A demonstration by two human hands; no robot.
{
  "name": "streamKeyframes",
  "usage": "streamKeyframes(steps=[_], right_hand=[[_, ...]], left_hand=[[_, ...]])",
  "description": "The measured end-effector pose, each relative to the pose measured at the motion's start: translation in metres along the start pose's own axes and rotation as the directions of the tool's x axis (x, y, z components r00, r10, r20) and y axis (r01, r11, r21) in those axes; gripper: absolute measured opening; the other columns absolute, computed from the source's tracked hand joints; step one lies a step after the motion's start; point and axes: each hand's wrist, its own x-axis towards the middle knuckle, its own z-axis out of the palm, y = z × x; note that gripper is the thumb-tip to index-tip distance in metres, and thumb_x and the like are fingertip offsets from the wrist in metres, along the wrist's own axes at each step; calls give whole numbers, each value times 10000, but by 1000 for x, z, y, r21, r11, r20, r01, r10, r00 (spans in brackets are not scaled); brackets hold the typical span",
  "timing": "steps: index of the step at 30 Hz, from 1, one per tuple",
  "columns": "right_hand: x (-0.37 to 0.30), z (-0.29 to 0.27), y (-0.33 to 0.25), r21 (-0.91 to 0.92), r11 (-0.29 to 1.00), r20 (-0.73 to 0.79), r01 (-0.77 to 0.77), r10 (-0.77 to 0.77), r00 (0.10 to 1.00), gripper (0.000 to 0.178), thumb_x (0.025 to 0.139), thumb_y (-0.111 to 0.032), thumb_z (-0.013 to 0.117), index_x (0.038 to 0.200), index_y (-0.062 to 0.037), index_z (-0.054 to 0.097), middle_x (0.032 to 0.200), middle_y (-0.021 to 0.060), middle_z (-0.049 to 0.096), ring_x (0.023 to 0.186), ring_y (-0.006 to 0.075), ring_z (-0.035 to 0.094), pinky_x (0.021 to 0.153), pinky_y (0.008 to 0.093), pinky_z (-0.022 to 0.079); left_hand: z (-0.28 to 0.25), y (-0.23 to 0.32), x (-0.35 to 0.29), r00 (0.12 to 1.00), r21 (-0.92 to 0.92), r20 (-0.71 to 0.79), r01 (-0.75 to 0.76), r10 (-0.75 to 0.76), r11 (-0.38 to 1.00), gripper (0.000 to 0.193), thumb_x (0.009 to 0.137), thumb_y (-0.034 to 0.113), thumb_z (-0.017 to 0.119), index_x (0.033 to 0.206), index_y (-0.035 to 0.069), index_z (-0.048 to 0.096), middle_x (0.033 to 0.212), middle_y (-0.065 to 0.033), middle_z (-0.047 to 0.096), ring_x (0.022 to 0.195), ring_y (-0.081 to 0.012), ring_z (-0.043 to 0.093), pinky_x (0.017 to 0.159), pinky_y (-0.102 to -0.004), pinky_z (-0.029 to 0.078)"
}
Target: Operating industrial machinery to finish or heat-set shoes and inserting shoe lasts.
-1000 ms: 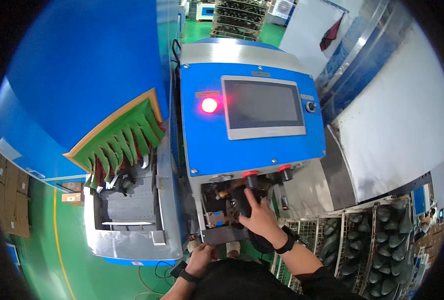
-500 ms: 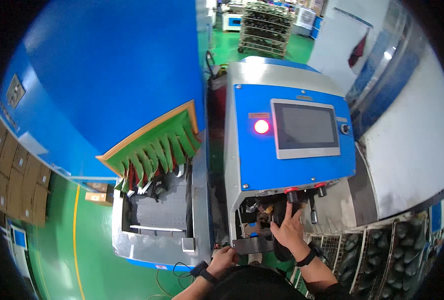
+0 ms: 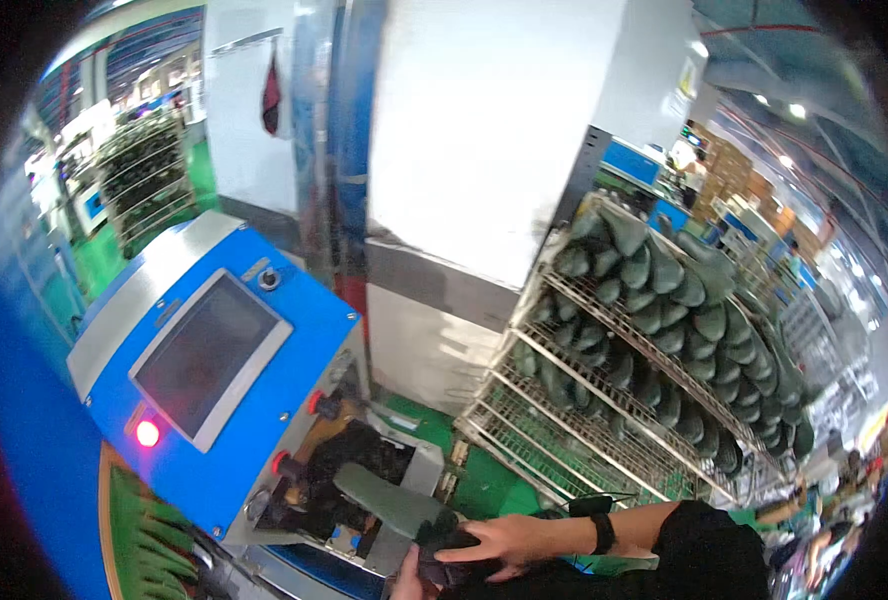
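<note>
A shoe last (image 3: 392,502), grey-green along its flat face, tilts in front of the machine's opening. Black material wraps its end near me. My right hand (image 3: 499,545) is closed over that black end from the right, fingers bent across it. At the lower edge my left hand (image 3: 409,578) grips the near side, thumb up; most of this hand is cut off. Just beyond the last is the blue-fronted machine (image 3: 304,385), with a dark screen (image 3: 209,355), a lit red lamp (image 3: 148,433) and red-collared black knobs (image 3: 286,464). Dark parts inside the opening are hard to make out.
To the right stands a wire rack (image 3: 604,425) with rows of similar grey-green lasts (image 3: 664,290). A tall white cabinet (image 3: 484,130) rises behind the machine. At lower left hang green curtain strips (image 3: 159,535). Another loaded rack (image 3: 144,175) stands far left.
The view has swung right, bringing the loaded rack into sight. My right hand has left the knob area and my left the metal plate; both now hold the shoe last before the machine.
</note>
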Motion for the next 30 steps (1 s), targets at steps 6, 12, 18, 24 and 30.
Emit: streamKeyframes(steps=[6,12,18,24,30], right_hand=[[52,39,65,719,529,168,-450,496,852,1066,848,-698,593,1534,40,246,1517,318,350,1403,367,392,1153,410,324],[60,85,83,986,166,-70,-6,448,891,923,822,-472,760,1489,41,380,1508,205,422,1400,267,383,1166,347,277],[-112,25,155,825,-387,24,411,751,660,575,872,-305,691,1298,49,538,1220,211,648,985,306,679,894,429,562],[-204,-38,252,102,-555,-383,826,744,547,486,953,-418,549,1050,58,556,815,174,651,613,227,623,584,296,553],[-197,-71,332,4,-364,-304,931,887,348,556,1024,-543,368,807,-46,490,624,33,465,514,153,465,526,292,409]], left_hand=[[-7,-6,-4,979,171,-44,203,-198,964,459,988,530,502,1152,126,645,1035,-25,697,887,-170,653,740,-326,538],[-13,1,-25,975,174,-217,79,-40,982,505,976,515,517,1183,72,644,1062,-63,695,935,-200,649,807,-360,531],[-1,15,-65,930,273,-287,-150,229,950,588,998,495,505,1375,45,540,1300,-101,612,1154,-226,581,955,-354,480],[20,6,-28,879,362,-407,-94,248,927,580,1004,463,532,1370,13,539,1316,-106,603,1138,-230,564,968,-356,464],[86,40,-60,840,689,-362,-51,404,723,463,946,399,633,1167,-7,659,1096,-113,663,989,-198,581,853,-363,474]])
